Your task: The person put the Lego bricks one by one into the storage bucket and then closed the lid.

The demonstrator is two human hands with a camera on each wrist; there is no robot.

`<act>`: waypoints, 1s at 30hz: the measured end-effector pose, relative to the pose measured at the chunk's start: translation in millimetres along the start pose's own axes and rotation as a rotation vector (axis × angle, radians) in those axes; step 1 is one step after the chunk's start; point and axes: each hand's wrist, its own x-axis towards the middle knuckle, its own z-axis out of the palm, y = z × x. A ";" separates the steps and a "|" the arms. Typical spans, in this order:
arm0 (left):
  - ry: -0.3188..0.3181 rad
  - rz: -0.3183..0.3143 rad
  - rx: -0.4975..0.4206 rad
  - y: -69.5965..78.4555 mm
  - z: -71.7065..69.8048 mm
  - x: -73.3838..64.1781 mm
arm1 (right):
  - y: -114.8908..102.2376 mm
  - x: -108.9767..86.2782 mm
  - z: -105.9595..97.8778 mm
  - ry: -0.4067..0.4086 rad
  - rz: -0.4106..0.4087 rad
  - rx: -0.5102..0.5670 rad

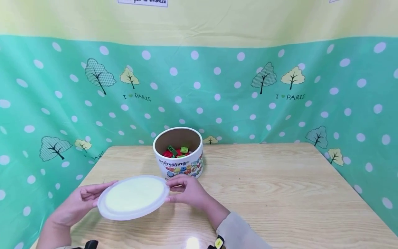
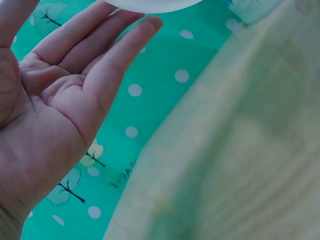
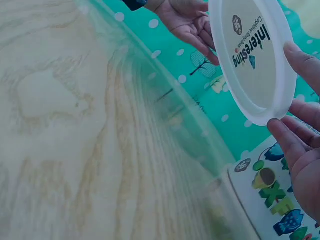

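Observation:
A round white plastic lid [image 1: 135, 193] is held tilted above the table between both hands. My left hand [image 1: 77, 204] holds its left edge; in the left wrist view the fingers [image 2: 112, 60] reach out nearly straight to the rim. At the opposite edge, my right hand [image 1: 191, 193] grips the rim between thumb and fingers. Printed lettering, "Interesting", shows on the lid [image 3: 252, 55] in the right wrist view. Just behind the right hand stands an uncovered white bucket [image 1: 180, 169] with colourful prints. Red and green toy blocks [image 1: 178, 151] lie inside it.
The light wooden table [image 1: 280, 186] extends right of the bucket. A green and yellow curtain [image 1: 214, 79] with dots and trees hangs behind the table and along its sides. Dark bands [image 1: 219, 242] circle the wrists.

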 end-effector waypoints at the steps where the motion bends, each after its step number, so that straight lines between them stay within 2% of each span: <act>1: -0.002 0.016 -0.017 0.8 -0.1 1.8 | -1.3 -0.3 -0.1 0.004 -0.008 -0.003; 6: 0.005 0.048 -0.028 4.8 -0.2 10.5 | -6.4 -1.2 -1.9 0.034 -0.015 -0.008; 9: 0.016 0.051 0.006 7.5 0.4 13.4 | -7.7 -1.2 -2.4 0.042 -0.009 0.003; 13: 0.043 0.079 0.035 10.8 1.7 17.0 | -10.4 -1.1 -1.6 0.052 -0.016 0.021; 16: 0.073 0.116 0.018 11.5 3.7 22.7 | -15.3 -2.2 -0.4 0.064 -0.033 0.038; 18: 0.120 0.125 0.004 10.8 6.2 28.3 | -17.8 -2.7 0.0 0.066 -0.053 0.051; 21: 0.220 0.124 0.030 8.7 10.8 37.8 | -20.3 -2.8 0.1 0.068 -0.099 0.049; 27: 0.455 0.070 0.209 3.9 21.3 47.3 | -22.9 -3.2 -1.8 0.070 -0.156 0.005; 30: 0.548 0.007 0.286 3.6 26.1 50.7 | -23.8 -3.2 -3.6 0.105 -0.158 0.030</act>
